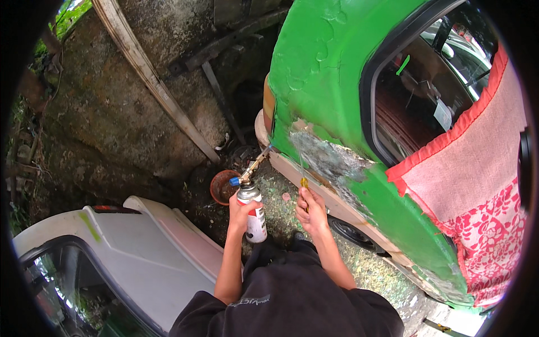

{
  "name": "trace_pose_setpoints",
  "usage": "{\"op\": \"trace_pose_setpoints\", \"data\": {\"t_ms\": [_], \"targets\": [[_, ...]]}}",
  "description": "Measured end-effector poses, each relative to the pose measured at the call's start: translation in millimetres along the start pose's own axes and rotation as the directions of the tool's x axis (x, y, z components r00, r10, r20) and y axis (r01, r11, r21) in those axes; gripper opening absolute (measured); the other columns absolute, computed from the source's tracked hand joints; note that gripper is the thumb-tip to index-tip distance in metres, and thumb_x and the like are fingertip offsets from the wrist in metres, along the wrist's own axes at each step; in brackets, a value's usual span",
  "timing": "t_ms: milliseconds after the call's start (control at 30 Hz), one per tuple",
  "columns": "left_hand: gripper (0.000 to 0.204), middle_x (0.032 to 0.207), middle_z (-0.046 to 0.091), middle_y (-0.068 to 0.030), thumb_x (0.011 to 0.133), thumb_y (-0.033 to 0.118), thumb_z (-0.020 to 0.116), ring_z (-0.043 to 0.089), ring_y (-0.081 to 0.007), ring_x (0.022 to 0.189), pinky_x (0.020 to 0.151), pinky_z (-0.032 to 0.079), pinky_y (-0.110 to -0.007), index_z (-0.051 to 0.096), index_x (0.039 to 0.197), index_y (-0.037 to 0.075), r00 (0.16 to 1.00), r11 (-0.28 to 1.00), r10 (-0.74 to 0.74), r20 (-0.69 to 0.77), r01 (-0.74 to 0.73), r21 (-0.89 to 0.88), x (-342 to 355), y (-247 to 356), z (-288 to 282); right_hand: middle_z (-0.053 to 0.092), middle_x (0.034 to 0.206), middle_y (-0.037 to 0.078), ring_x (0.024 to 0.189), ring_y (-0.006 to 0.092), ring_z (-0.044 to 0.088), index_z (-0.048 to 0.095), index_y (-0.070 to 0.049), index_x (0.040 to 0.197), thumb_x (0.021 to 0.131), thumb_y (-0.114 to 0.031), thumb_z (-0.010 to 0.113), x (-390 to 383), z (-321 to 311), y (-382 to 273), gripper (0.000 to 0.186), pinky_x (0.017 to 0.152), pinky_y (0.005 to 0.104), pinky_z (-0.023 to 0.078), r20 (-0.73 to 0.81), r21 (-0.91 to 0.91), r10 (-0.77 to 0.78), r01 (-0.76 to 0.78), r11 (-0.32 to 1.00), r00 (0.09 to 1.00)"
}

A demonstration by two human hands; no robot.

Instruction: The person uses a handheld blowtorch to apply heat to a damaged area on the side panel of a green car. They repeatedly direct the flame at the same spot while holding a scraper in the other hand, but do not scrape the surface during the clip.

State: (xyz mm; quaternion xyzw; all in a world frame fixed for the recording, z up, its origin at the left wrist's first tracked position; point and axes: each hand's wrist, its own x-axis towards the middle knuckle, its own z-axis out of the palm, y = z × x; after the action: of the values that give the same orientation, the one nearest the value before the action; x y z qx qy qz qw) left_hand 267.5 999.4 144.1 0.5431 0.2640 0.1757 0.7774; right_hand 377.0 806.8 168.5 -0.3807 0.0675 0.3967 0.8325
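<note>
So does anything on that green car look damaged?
Yes. On the green car a patch of paint is gone down to grey, right where the left hand aims a gas torch and the right hand holds a screwdriver.

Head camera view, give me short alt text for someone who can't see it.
A person's left hand holds a gas torch canister aimed at a green car's body, while the right hand holds a yellow-handled scraper against a patch of stripped paint. A red patterned cloth hangs from the car window.
</note>
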Motion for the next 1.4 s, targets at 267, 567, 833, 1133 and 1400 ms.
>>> {"op": "trace_pose_setpoints", "data": {"t_ms": [267,567,833,1133,1400], "targets": [[0.033,0.086,0.069,-0.0042,0.067,0.001,0.074,0.065,-0.0141,0.076,0.073,0.051,-0.030,0.065,0.099,0.002,0.999,1.000,0.009,0.039,-0.010,0.029,6.0,0.9,4.1,0.042,0.065,-0.005,0.042,0.0031,0.031,0.053,-0.011,0.098,0.106,-0.024,0.057,10.0,9.5,1.7,0.016,0.036,0.0219,0.020,-0.026,-0.053,0.009,-0.011,0.999,1.000],[0.035,0.089,0.070,-0.0037,0.066,0.001,0.075,0.065,-0.0138,0.078,0.075,0.051,-0.030,0.066,0.099,0.002,0.999,0.999,0.014,0.048,-0.016,0.040,11.7,1.5,13.9,0.043,0.065,-0.005,0.040,0.0030,0.031,0.052,-0.011,0.097,0.106,-0.023,0.057,5.8,1.8,6.0,0.016,0.035,0.0223,0.019,-0.048,-0.063,0.002,-0.005,0.998,0.999],[0.033,0.087,0.071,-0.0047,0.065,0.001,0.075,0.066,-0.0151,0.077,0.074,0.051,-0.031,0.066,0.097,0.002,0.997,0.998,-0.006,0.076,0.001,0.058,25.6,2.1,15.8,0.043,0.065,-0.005,0.040,0.0030,0.031,0.052,-0.009,0.097,0.106,-0.023,0.058,8.5,3.0,3.8,0.017,0.035,0.0220,0.019,-0.041,-0.052,0.000,-0.002,0.999,0.999],[0.030,0.085,0.070,-0.0052,0.066,0.003,0.073,0.066,-0.0156,0.075,0.072,0.051,-0.031,0.066,0.095,0.001,0.996,0.998,-0.009,0.090,0.004,0.060,29.0,7.4,21.2,0.044,0.065,-0.005,0.040,0.0026,0.032,0.052,-0.009,0.099,0.105,-0.023,0.058,5.7,-3.6,6.6,0.016,0.035,0.0227,0.020,-0.059,-0.117,-0.031,0.024,0.993,0.998],[0.030,0.083,0.068,-0.0060,0.066,0.003,0.071,0.066,-0.0180,0.074,0.070,0.052,-0.034,0.065,0.095,0.002,0.998,0.996,0.007,0.063,-0.012,0.084,24.9,5.3,14.9,0.043,0.064,-0.005,0.039,0.0027,0.032,0.053,-0.010,0.099,0.105,-0.023,0.059,7.5,0.3,5.9,0.015,0.035,0.0219,0.019,-0.064,-0.112,-0.023,0.016,0.994,0.998]]}}
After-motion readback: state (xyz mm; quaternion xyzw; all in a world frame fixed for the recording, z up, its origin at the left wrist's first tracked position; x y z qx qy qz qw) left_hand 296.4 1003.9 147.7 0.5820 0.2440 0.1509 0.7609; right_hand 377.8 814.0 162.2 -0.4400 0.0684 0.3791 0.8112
